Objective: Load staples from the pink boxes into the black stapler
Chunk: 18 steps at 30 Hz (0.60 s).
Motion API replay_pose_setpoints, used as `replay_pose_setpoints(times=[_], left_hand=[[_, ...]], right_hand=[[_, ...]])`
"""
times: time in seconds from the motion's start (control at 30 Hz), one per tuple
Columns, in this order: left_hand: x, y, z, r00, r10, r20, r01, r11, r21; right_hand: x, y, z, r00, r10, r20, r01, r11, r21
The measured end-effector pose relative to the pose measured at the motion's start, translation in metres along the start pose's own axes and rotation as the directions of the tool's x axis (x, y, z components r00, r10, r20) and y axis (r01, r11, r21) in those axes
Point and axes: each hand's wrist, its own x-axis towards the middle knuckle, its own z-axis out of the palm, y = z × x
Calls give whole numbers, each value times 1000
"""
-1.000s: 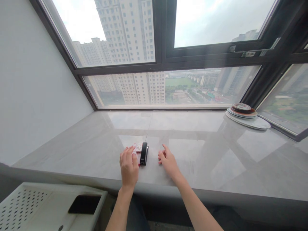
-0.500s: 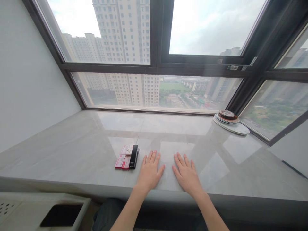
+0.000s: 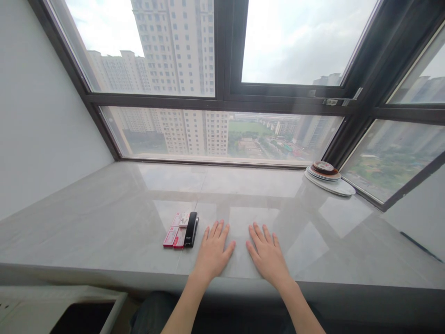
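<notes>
My left hand (image 3: 212,250) lies flat, palm down, on the pale stone sill (image 3: 114,222), fingers apart and nothing in it. To its right, my right hand (image 3: 268,253) rests the same way, also holding nothing. A black stapler (image 3: 191,229) stands on the sill just left of my left hand. Small red-and-white boxes (image 3: 170,236) sit against the stapler's left side, with a small whitish box (image 3: 184,219) at the back of the group.
Stacked plates and lids (image 3: 327,176) sit at the back right corner by the window frame (image 3: 222,103). A thin dark strip (image 3: 420,247) lies along the right wall. Below the sill's front edge, at lower left, is a whitish container (image 3: 31,308) with a dark opening.
The view has shifted slightly, so the sill's objects appear a little further left and lower. Both hands keep their flat pose on the sill.
</notes>
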Motion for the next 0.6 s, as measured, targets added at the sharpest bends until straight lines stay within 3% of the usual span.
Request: replay_pose_setpoints(times=[0.6], left_hand=[[-1, 0, -1, 1000, 10, -5, -11, 1000, -27]], right_hand=[[-1, 3, 1, 999, -16, -51, 20, 997, 73]])
